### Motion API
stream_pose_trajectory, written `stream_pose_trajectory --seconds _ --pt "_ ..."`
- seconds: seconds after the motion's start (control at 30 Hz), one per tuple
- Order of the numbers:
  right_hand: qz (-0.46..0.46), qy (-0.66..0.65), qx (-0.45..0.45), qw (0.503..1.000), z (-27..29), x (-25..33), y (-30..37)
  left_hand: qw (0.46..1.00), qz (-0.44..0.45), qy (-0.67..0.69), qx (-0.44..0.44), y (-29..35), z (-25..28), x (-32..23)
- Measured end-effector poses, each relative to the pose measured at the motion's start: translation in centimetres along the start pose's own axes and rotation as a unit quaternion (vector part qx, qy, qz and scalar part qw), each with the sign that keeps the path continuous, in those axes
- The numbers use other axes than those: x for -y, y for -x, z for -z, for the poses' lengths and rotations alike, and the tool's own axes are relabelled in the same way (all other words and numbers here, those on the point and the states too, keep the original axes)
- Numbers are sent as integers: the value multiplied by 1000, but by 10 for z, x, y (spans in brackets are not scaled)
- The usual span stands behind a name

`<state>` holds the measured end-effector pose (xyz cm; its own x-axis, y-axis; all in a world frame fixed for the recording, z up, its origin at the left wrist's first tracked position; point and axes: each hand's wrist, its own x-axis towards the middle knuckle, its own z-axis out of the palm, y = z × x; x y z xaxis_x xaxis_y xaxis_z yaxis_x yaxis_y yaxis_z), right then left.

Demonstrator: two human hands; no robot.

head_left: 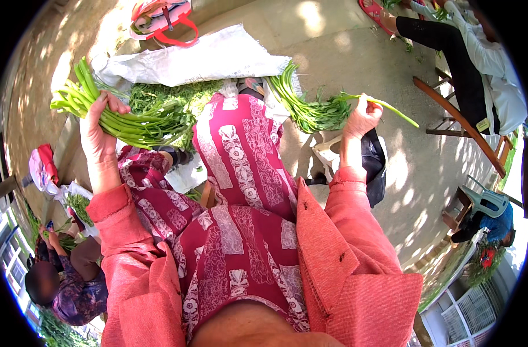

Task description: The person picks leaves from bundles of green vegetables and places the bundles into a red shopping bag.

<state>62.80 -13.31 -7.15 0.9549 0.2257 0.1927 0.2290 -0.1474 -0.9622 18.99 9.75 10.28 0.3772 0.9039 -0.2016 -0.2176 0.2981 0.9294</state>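
My left hand (99,121), raised at the left, is closed around a thick bunch of leafy green stalks (142,128). The pale cut ends point up and left, and the leafy ends hang toward my knees. On the right, my right hand (363,115) pinches a single green stalk (398,111) between thumb and fingers; its bare end sticks out to the right. Beside my knee lies another pile of green stalks (298,104), its leaves reaching toward my right hand. Loose greens (159,95) lie behind the left bunch, next to a white woven sack (194,61).
A red-handled bag (165,22) lies beyond the sack. At the right are a dark bag (375,168), a wooden bench (460,124) with a seated person, and a blue-grey plastic chair (488,202). Another person (81,283) handles greens at the lower left.
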Motion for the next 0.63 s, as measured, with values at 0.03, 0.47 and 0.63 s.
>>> stream_pose_trajectory --seconds 0.03,0.47,0.63 --pt "46 -42 -13 998 1 14 -5 1000 -2 -1 -2 1 1 0" --pt "348 -9 494 797 -139 253 81 994 -25 107 -16 7 -3 -2" --pt "378 54 679 627 -188 295 173 968 -65 242 -13 21 31 7"
